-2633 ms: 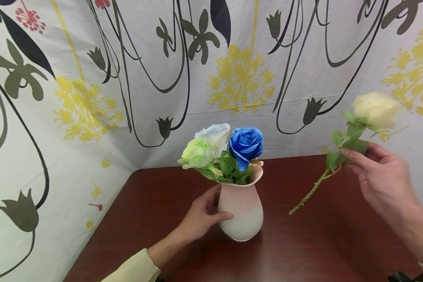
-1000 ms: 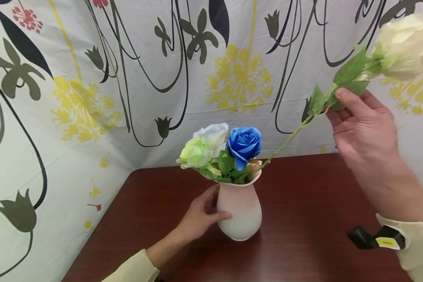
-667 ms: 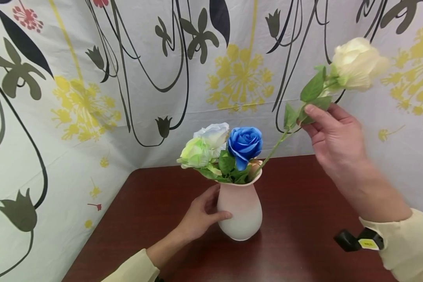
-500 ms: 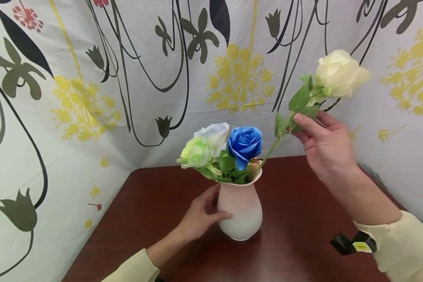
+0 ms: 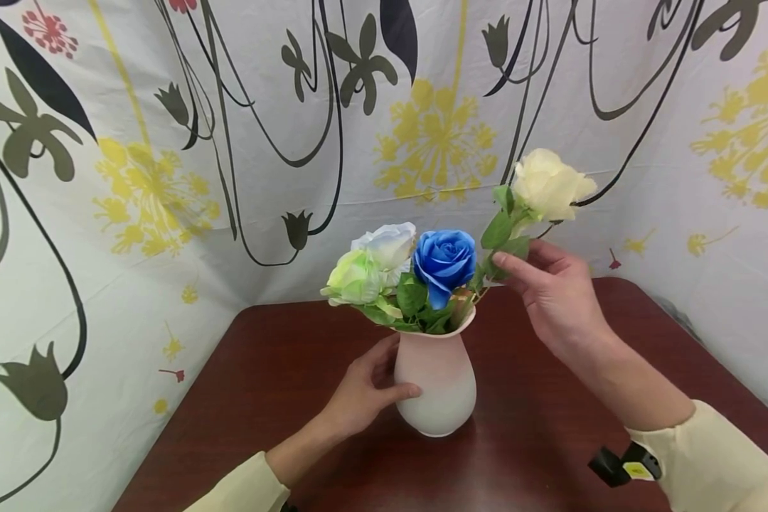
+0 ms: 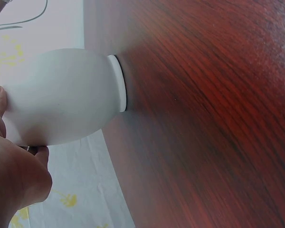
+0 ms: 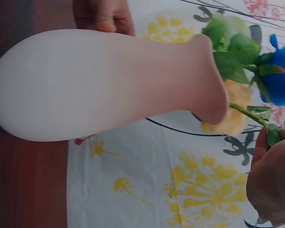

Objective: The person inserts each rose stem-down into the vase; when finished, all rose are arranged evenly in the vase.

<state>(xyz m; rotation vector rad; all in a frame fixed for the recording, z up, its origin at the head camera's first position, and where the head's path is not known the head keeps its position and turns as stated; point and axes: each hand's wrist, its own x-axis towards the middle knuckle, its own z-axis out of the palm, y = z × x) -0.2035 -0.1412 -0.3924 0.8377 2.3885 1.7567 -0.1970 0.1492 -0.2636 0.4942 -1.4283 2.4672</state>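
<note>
A vase [image 5: 436,387], pinkish at the neck and white below, stands upright. My left hand [image 5: 366,392] grips its left side, thumb on the front and fingers behind. Between thumb and fingers, my right hand [image 5: 560,299] pinches a cream rose [image 5: 550,186] at its leafy stem; the bloom leans right, and the lower stem [image 7: 247,113] enters the vase mouth. A blue rose [image 5: 446,263], a pale blue-white rose [image 5: 389,243] and a yellow-green rose [image 5: 355,277] stand in the vase. The right wrist view also shows a peach flower [image 7: 240,90] at the mouth.
The vase stands on a dark red-brown wooden table [image 5: 294,370]. White cloth [image 5: 249,192] printed with flowers and stems hangs behind the table and along its sides. A small black device [image 5: 624,466] with a yellow label sits at the right cuff.
My right hand brought the cream rose from the right, raised it over the vase, then lowered it leftward, its stem sinking into the mouth. My left hand and the vase stayed put.
</note>
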